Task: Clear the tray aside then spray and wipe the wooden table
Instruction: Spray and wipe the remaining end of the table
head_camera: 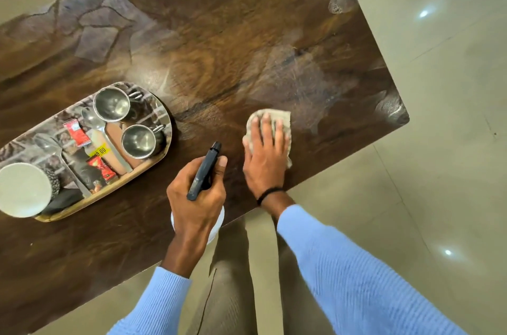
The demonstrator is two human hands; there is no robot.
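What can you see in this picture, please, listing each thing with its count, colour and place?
dark brown wooden table: one, brown, fills the upper left; wet smears at its right end
oval tray with a wooden rim: one, grey patterned, on the table's left part
steel cups: two, silver, tray's right end
steel spoons: two, silver, on the tray
red sachets: two, mid-tray
white round dish: one, tray's left end
beige crumpled cloth: one, on the table near its front edge
spray bottle with a black nozzle: one, white body, over the table's front edge
tiled floor: beige, right and below
left hand: grips the bottle
right hand: pressed flat on the cloth
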